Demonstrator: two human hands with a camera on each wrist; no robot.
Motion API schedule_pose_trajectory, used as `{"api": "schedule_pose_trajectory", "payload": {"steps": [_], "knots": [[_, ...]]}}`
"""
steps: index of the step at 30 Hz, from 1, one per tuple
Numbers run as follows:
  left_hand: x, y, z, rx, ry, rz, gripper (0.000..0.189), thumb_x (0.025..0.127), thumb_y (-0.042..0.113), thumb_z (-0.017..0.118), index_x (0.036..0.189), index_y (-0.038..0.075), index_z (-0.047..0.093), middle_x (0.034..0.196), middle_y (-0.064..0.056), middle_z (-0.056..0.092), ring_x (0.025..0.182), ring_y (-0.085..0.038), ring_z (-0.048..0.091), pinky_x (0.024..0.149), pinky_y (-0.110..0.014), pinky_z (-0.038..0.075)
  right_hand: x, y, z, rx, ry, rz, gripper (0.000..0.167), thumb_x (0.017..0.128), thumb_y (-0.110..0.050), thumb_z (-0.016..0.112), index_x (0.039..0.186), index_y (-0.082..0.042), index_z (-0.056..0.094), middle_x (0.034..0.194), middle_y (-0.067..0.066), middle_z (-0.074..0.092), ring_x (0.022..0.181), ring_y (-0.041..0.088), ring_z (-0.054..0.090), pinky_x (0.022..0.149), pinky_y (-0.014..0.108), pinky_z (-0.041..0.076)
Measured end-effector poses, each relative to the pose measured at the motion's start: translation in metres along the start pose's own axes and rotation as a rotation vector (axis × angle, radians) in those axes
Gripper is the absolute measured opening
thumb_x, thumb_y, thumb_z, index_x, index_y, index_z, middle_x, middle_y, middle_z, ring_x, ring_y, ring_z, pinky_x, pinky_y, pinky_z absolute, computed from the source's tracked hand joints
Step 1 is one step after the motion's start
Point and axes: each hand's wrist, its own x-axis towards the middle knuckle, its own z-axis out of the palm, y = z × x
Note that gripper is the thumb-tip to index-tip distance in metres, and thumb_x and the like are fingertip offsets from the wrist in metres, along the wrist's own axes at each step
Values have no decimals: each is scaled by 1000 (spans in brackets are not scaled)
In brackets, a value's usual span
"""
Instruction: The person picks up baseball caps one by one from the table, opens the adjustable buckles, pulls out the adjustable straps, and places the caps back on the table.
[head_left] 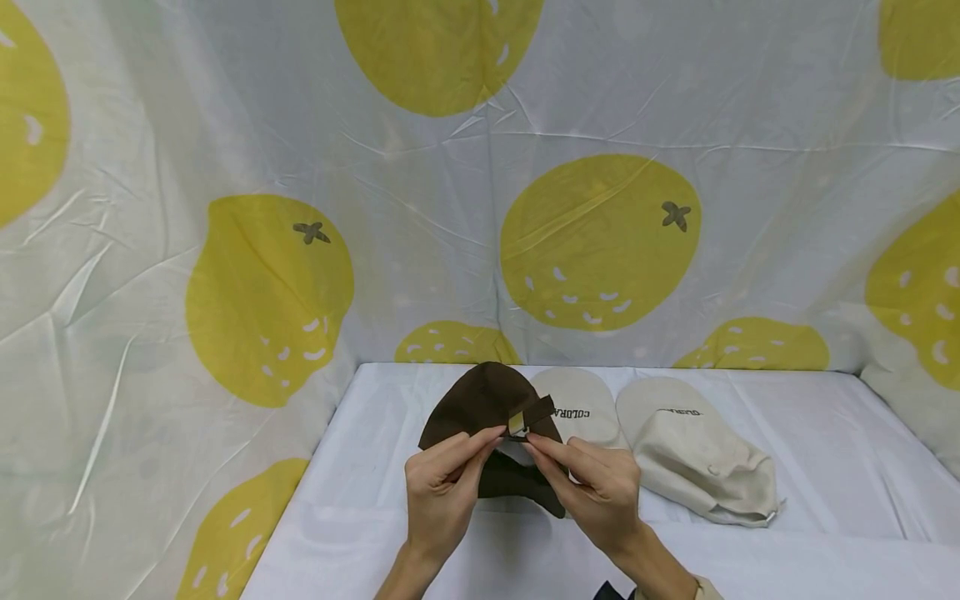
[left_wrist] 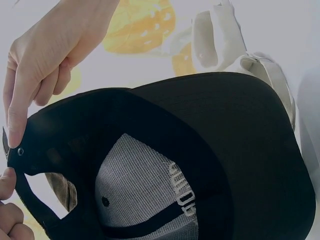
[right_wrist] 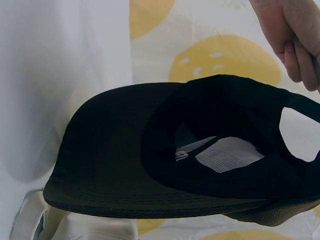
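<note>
A dark brown baseball cap (head_left: 480, 400) is held up over the white table, its back strap towards me and its brim (head_left: 517, 483) low on the far side. My left hand (head_left: 442, 492) pinches the strap at the left of a small metal buckle (head_left: 517, 423). With thumb and forefinger, my right hand (head_left: 603, 487) pinches the strap just right of the buckle. A loose strap end (head_left: 540, 410) sticks up to the right. Inside the cap, white mesh lining (left_wrist: 135, 175) and an eyelet (left_wrist: 20, 151) show in the left wrist view.
Two cream caps lie on the white cloth-covered table (head_left: 825, 467) behind and right of my hands: one cap (head_left: 577, 400) partly hidden, the other cap (head_left: 705, 458) more in view. A lemon-print curtain (head_left: 420, 233) hangs at the back and sides.
</note>
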Motion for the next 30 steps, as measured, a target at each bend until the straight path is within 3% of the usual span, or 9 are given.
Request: {"api": "schedule_pose_trajectory", "payload": {"steps": [18, 30], "knots": [[0, 3, 2, 53, -3, 8, 28, 77, -20, 77, 100, -4, 80, 51, 7, 38, 49, 2, 24, 43, -11, 19, -2, 0, 0, -15, 7, 6, 18, 95, -7, 74, 87, 7, 79, 47, -7, 44, 44, -3, 23, 46, 6, 15], [-1, 5, 5, 129, 7, 47, 33, 70, -22, 80, 98, -5, 80, 50, 6, 35, 49, 0, 22, 43, -12, 18, -6, 1, 1, -82, 47, 11, 19, 95, -7, 74, 85, 8, 79, 50, 2, 60, 42, -3, 25, 45, 5, 18]]}}
